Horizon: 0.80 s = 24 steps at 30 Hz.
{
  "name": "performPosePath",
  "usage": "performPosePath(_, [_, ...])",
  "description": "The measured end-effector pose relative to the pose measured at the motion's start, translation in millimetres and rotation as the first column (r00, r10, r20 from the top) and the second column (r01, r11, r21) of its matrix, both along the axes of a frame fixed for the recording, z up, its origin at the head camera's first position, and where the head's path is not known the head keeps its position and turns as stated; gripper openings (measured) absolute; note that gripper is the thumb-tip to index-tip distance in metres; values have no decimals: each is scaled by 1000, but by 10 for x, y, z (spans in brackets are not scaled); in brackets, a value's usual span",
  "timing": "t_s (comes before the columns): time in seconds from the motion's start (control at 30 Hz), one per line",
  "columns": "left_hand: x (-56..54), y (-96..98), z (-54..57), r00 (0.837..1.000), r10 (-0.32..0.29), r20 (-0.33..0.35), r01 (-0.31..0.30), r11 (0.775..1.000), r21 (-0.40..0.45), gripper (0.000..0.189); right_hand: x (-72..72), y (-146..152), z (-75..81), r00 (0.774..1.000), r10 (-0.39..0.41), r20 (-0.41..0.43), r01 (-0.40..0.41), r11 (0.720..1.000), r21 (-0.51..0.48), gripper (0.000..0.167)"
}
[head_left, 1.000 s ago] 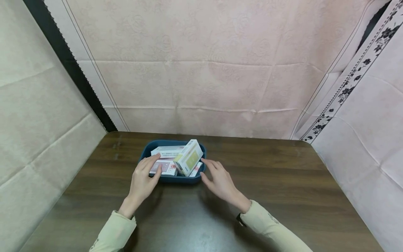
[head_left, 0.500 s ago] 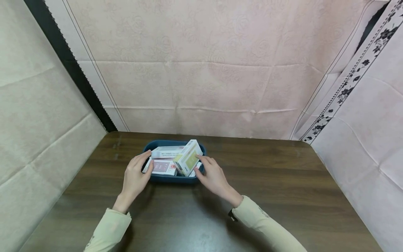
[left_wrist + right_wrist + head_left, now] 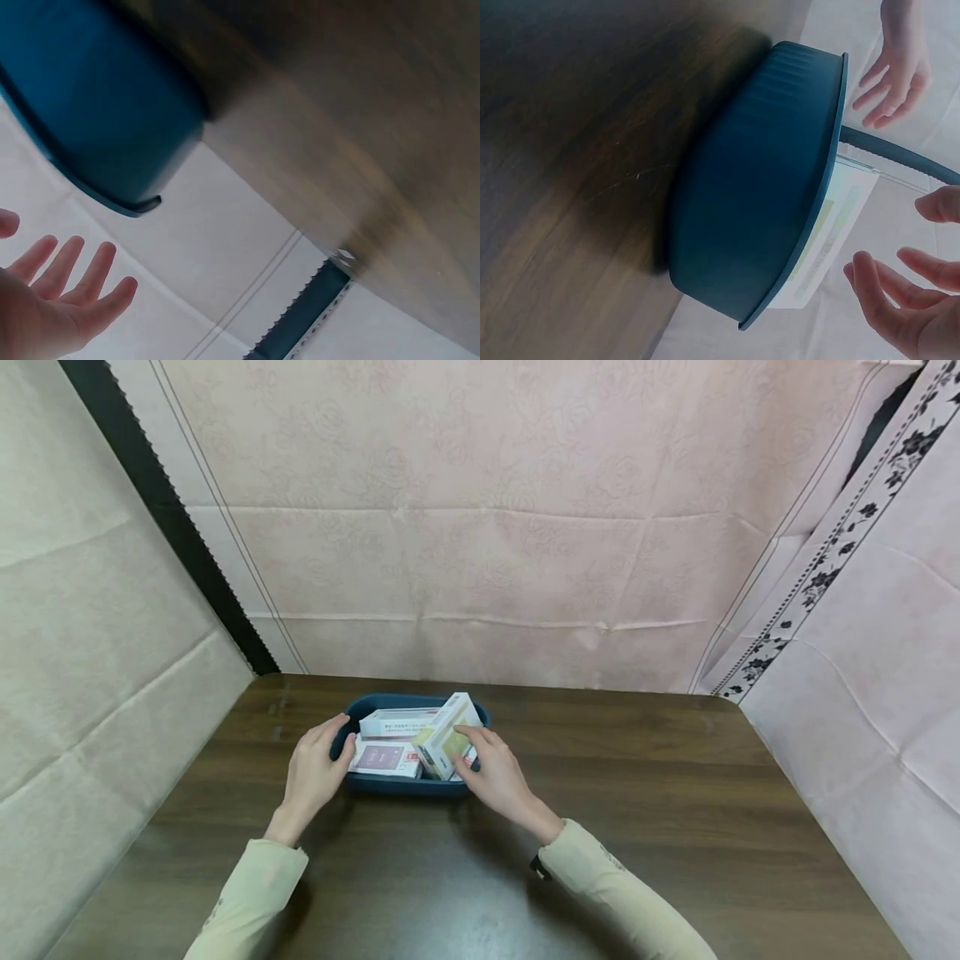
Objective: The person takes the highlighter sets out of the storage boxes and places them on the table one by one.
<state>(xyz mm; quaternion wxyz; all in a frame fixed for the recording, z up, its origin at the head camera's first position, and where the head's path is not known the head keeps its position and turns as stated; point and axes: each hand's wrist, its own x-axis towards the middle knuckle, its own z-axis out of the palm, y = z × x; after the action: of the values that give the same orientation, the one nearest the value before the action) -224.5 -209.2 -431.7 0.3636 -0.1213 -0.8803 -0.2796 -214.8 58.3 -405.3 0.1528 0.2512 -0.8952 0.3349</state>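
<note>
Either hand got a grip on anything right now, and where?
Nothing is gripped. The left hand is open beside the left end of the blue tray; the right hand is open at the tilted green-and-white box, fingers spread.

Both arms wear long sleeves of a pale, creamy yellow-green cloth, soft and matt, reaching to the wrists. The left sleeve [image 3: 247, 893] ends in a plain gathered cuff. The right sleeve [image 3: 622, 902] shows faint stitched marks near its cuff, and a small dark strap [image 3: 536, 866] peeks out beneath it. Both hands are bare, without rings.
</note>
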Motion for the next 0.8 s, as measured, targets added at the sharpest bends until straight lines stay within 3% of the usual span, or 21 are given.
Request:
performPosePath(0.3, [-164,-101,-66,994,5,107,1,999,-52,33,-97,20,2,992,119,33,-118,992,-44,41])
performPosePath(0.47, [-222,-124,-94,986,16,163,-4,997,-78,36,-142,36,-4,987,140,80,-135,989,-61,41])
performPosePath(0.8, [-309,-129,-165,966,48,255,-2,984,-176,42,-293,71,-66,986,146,81,-139,987,-85,38])
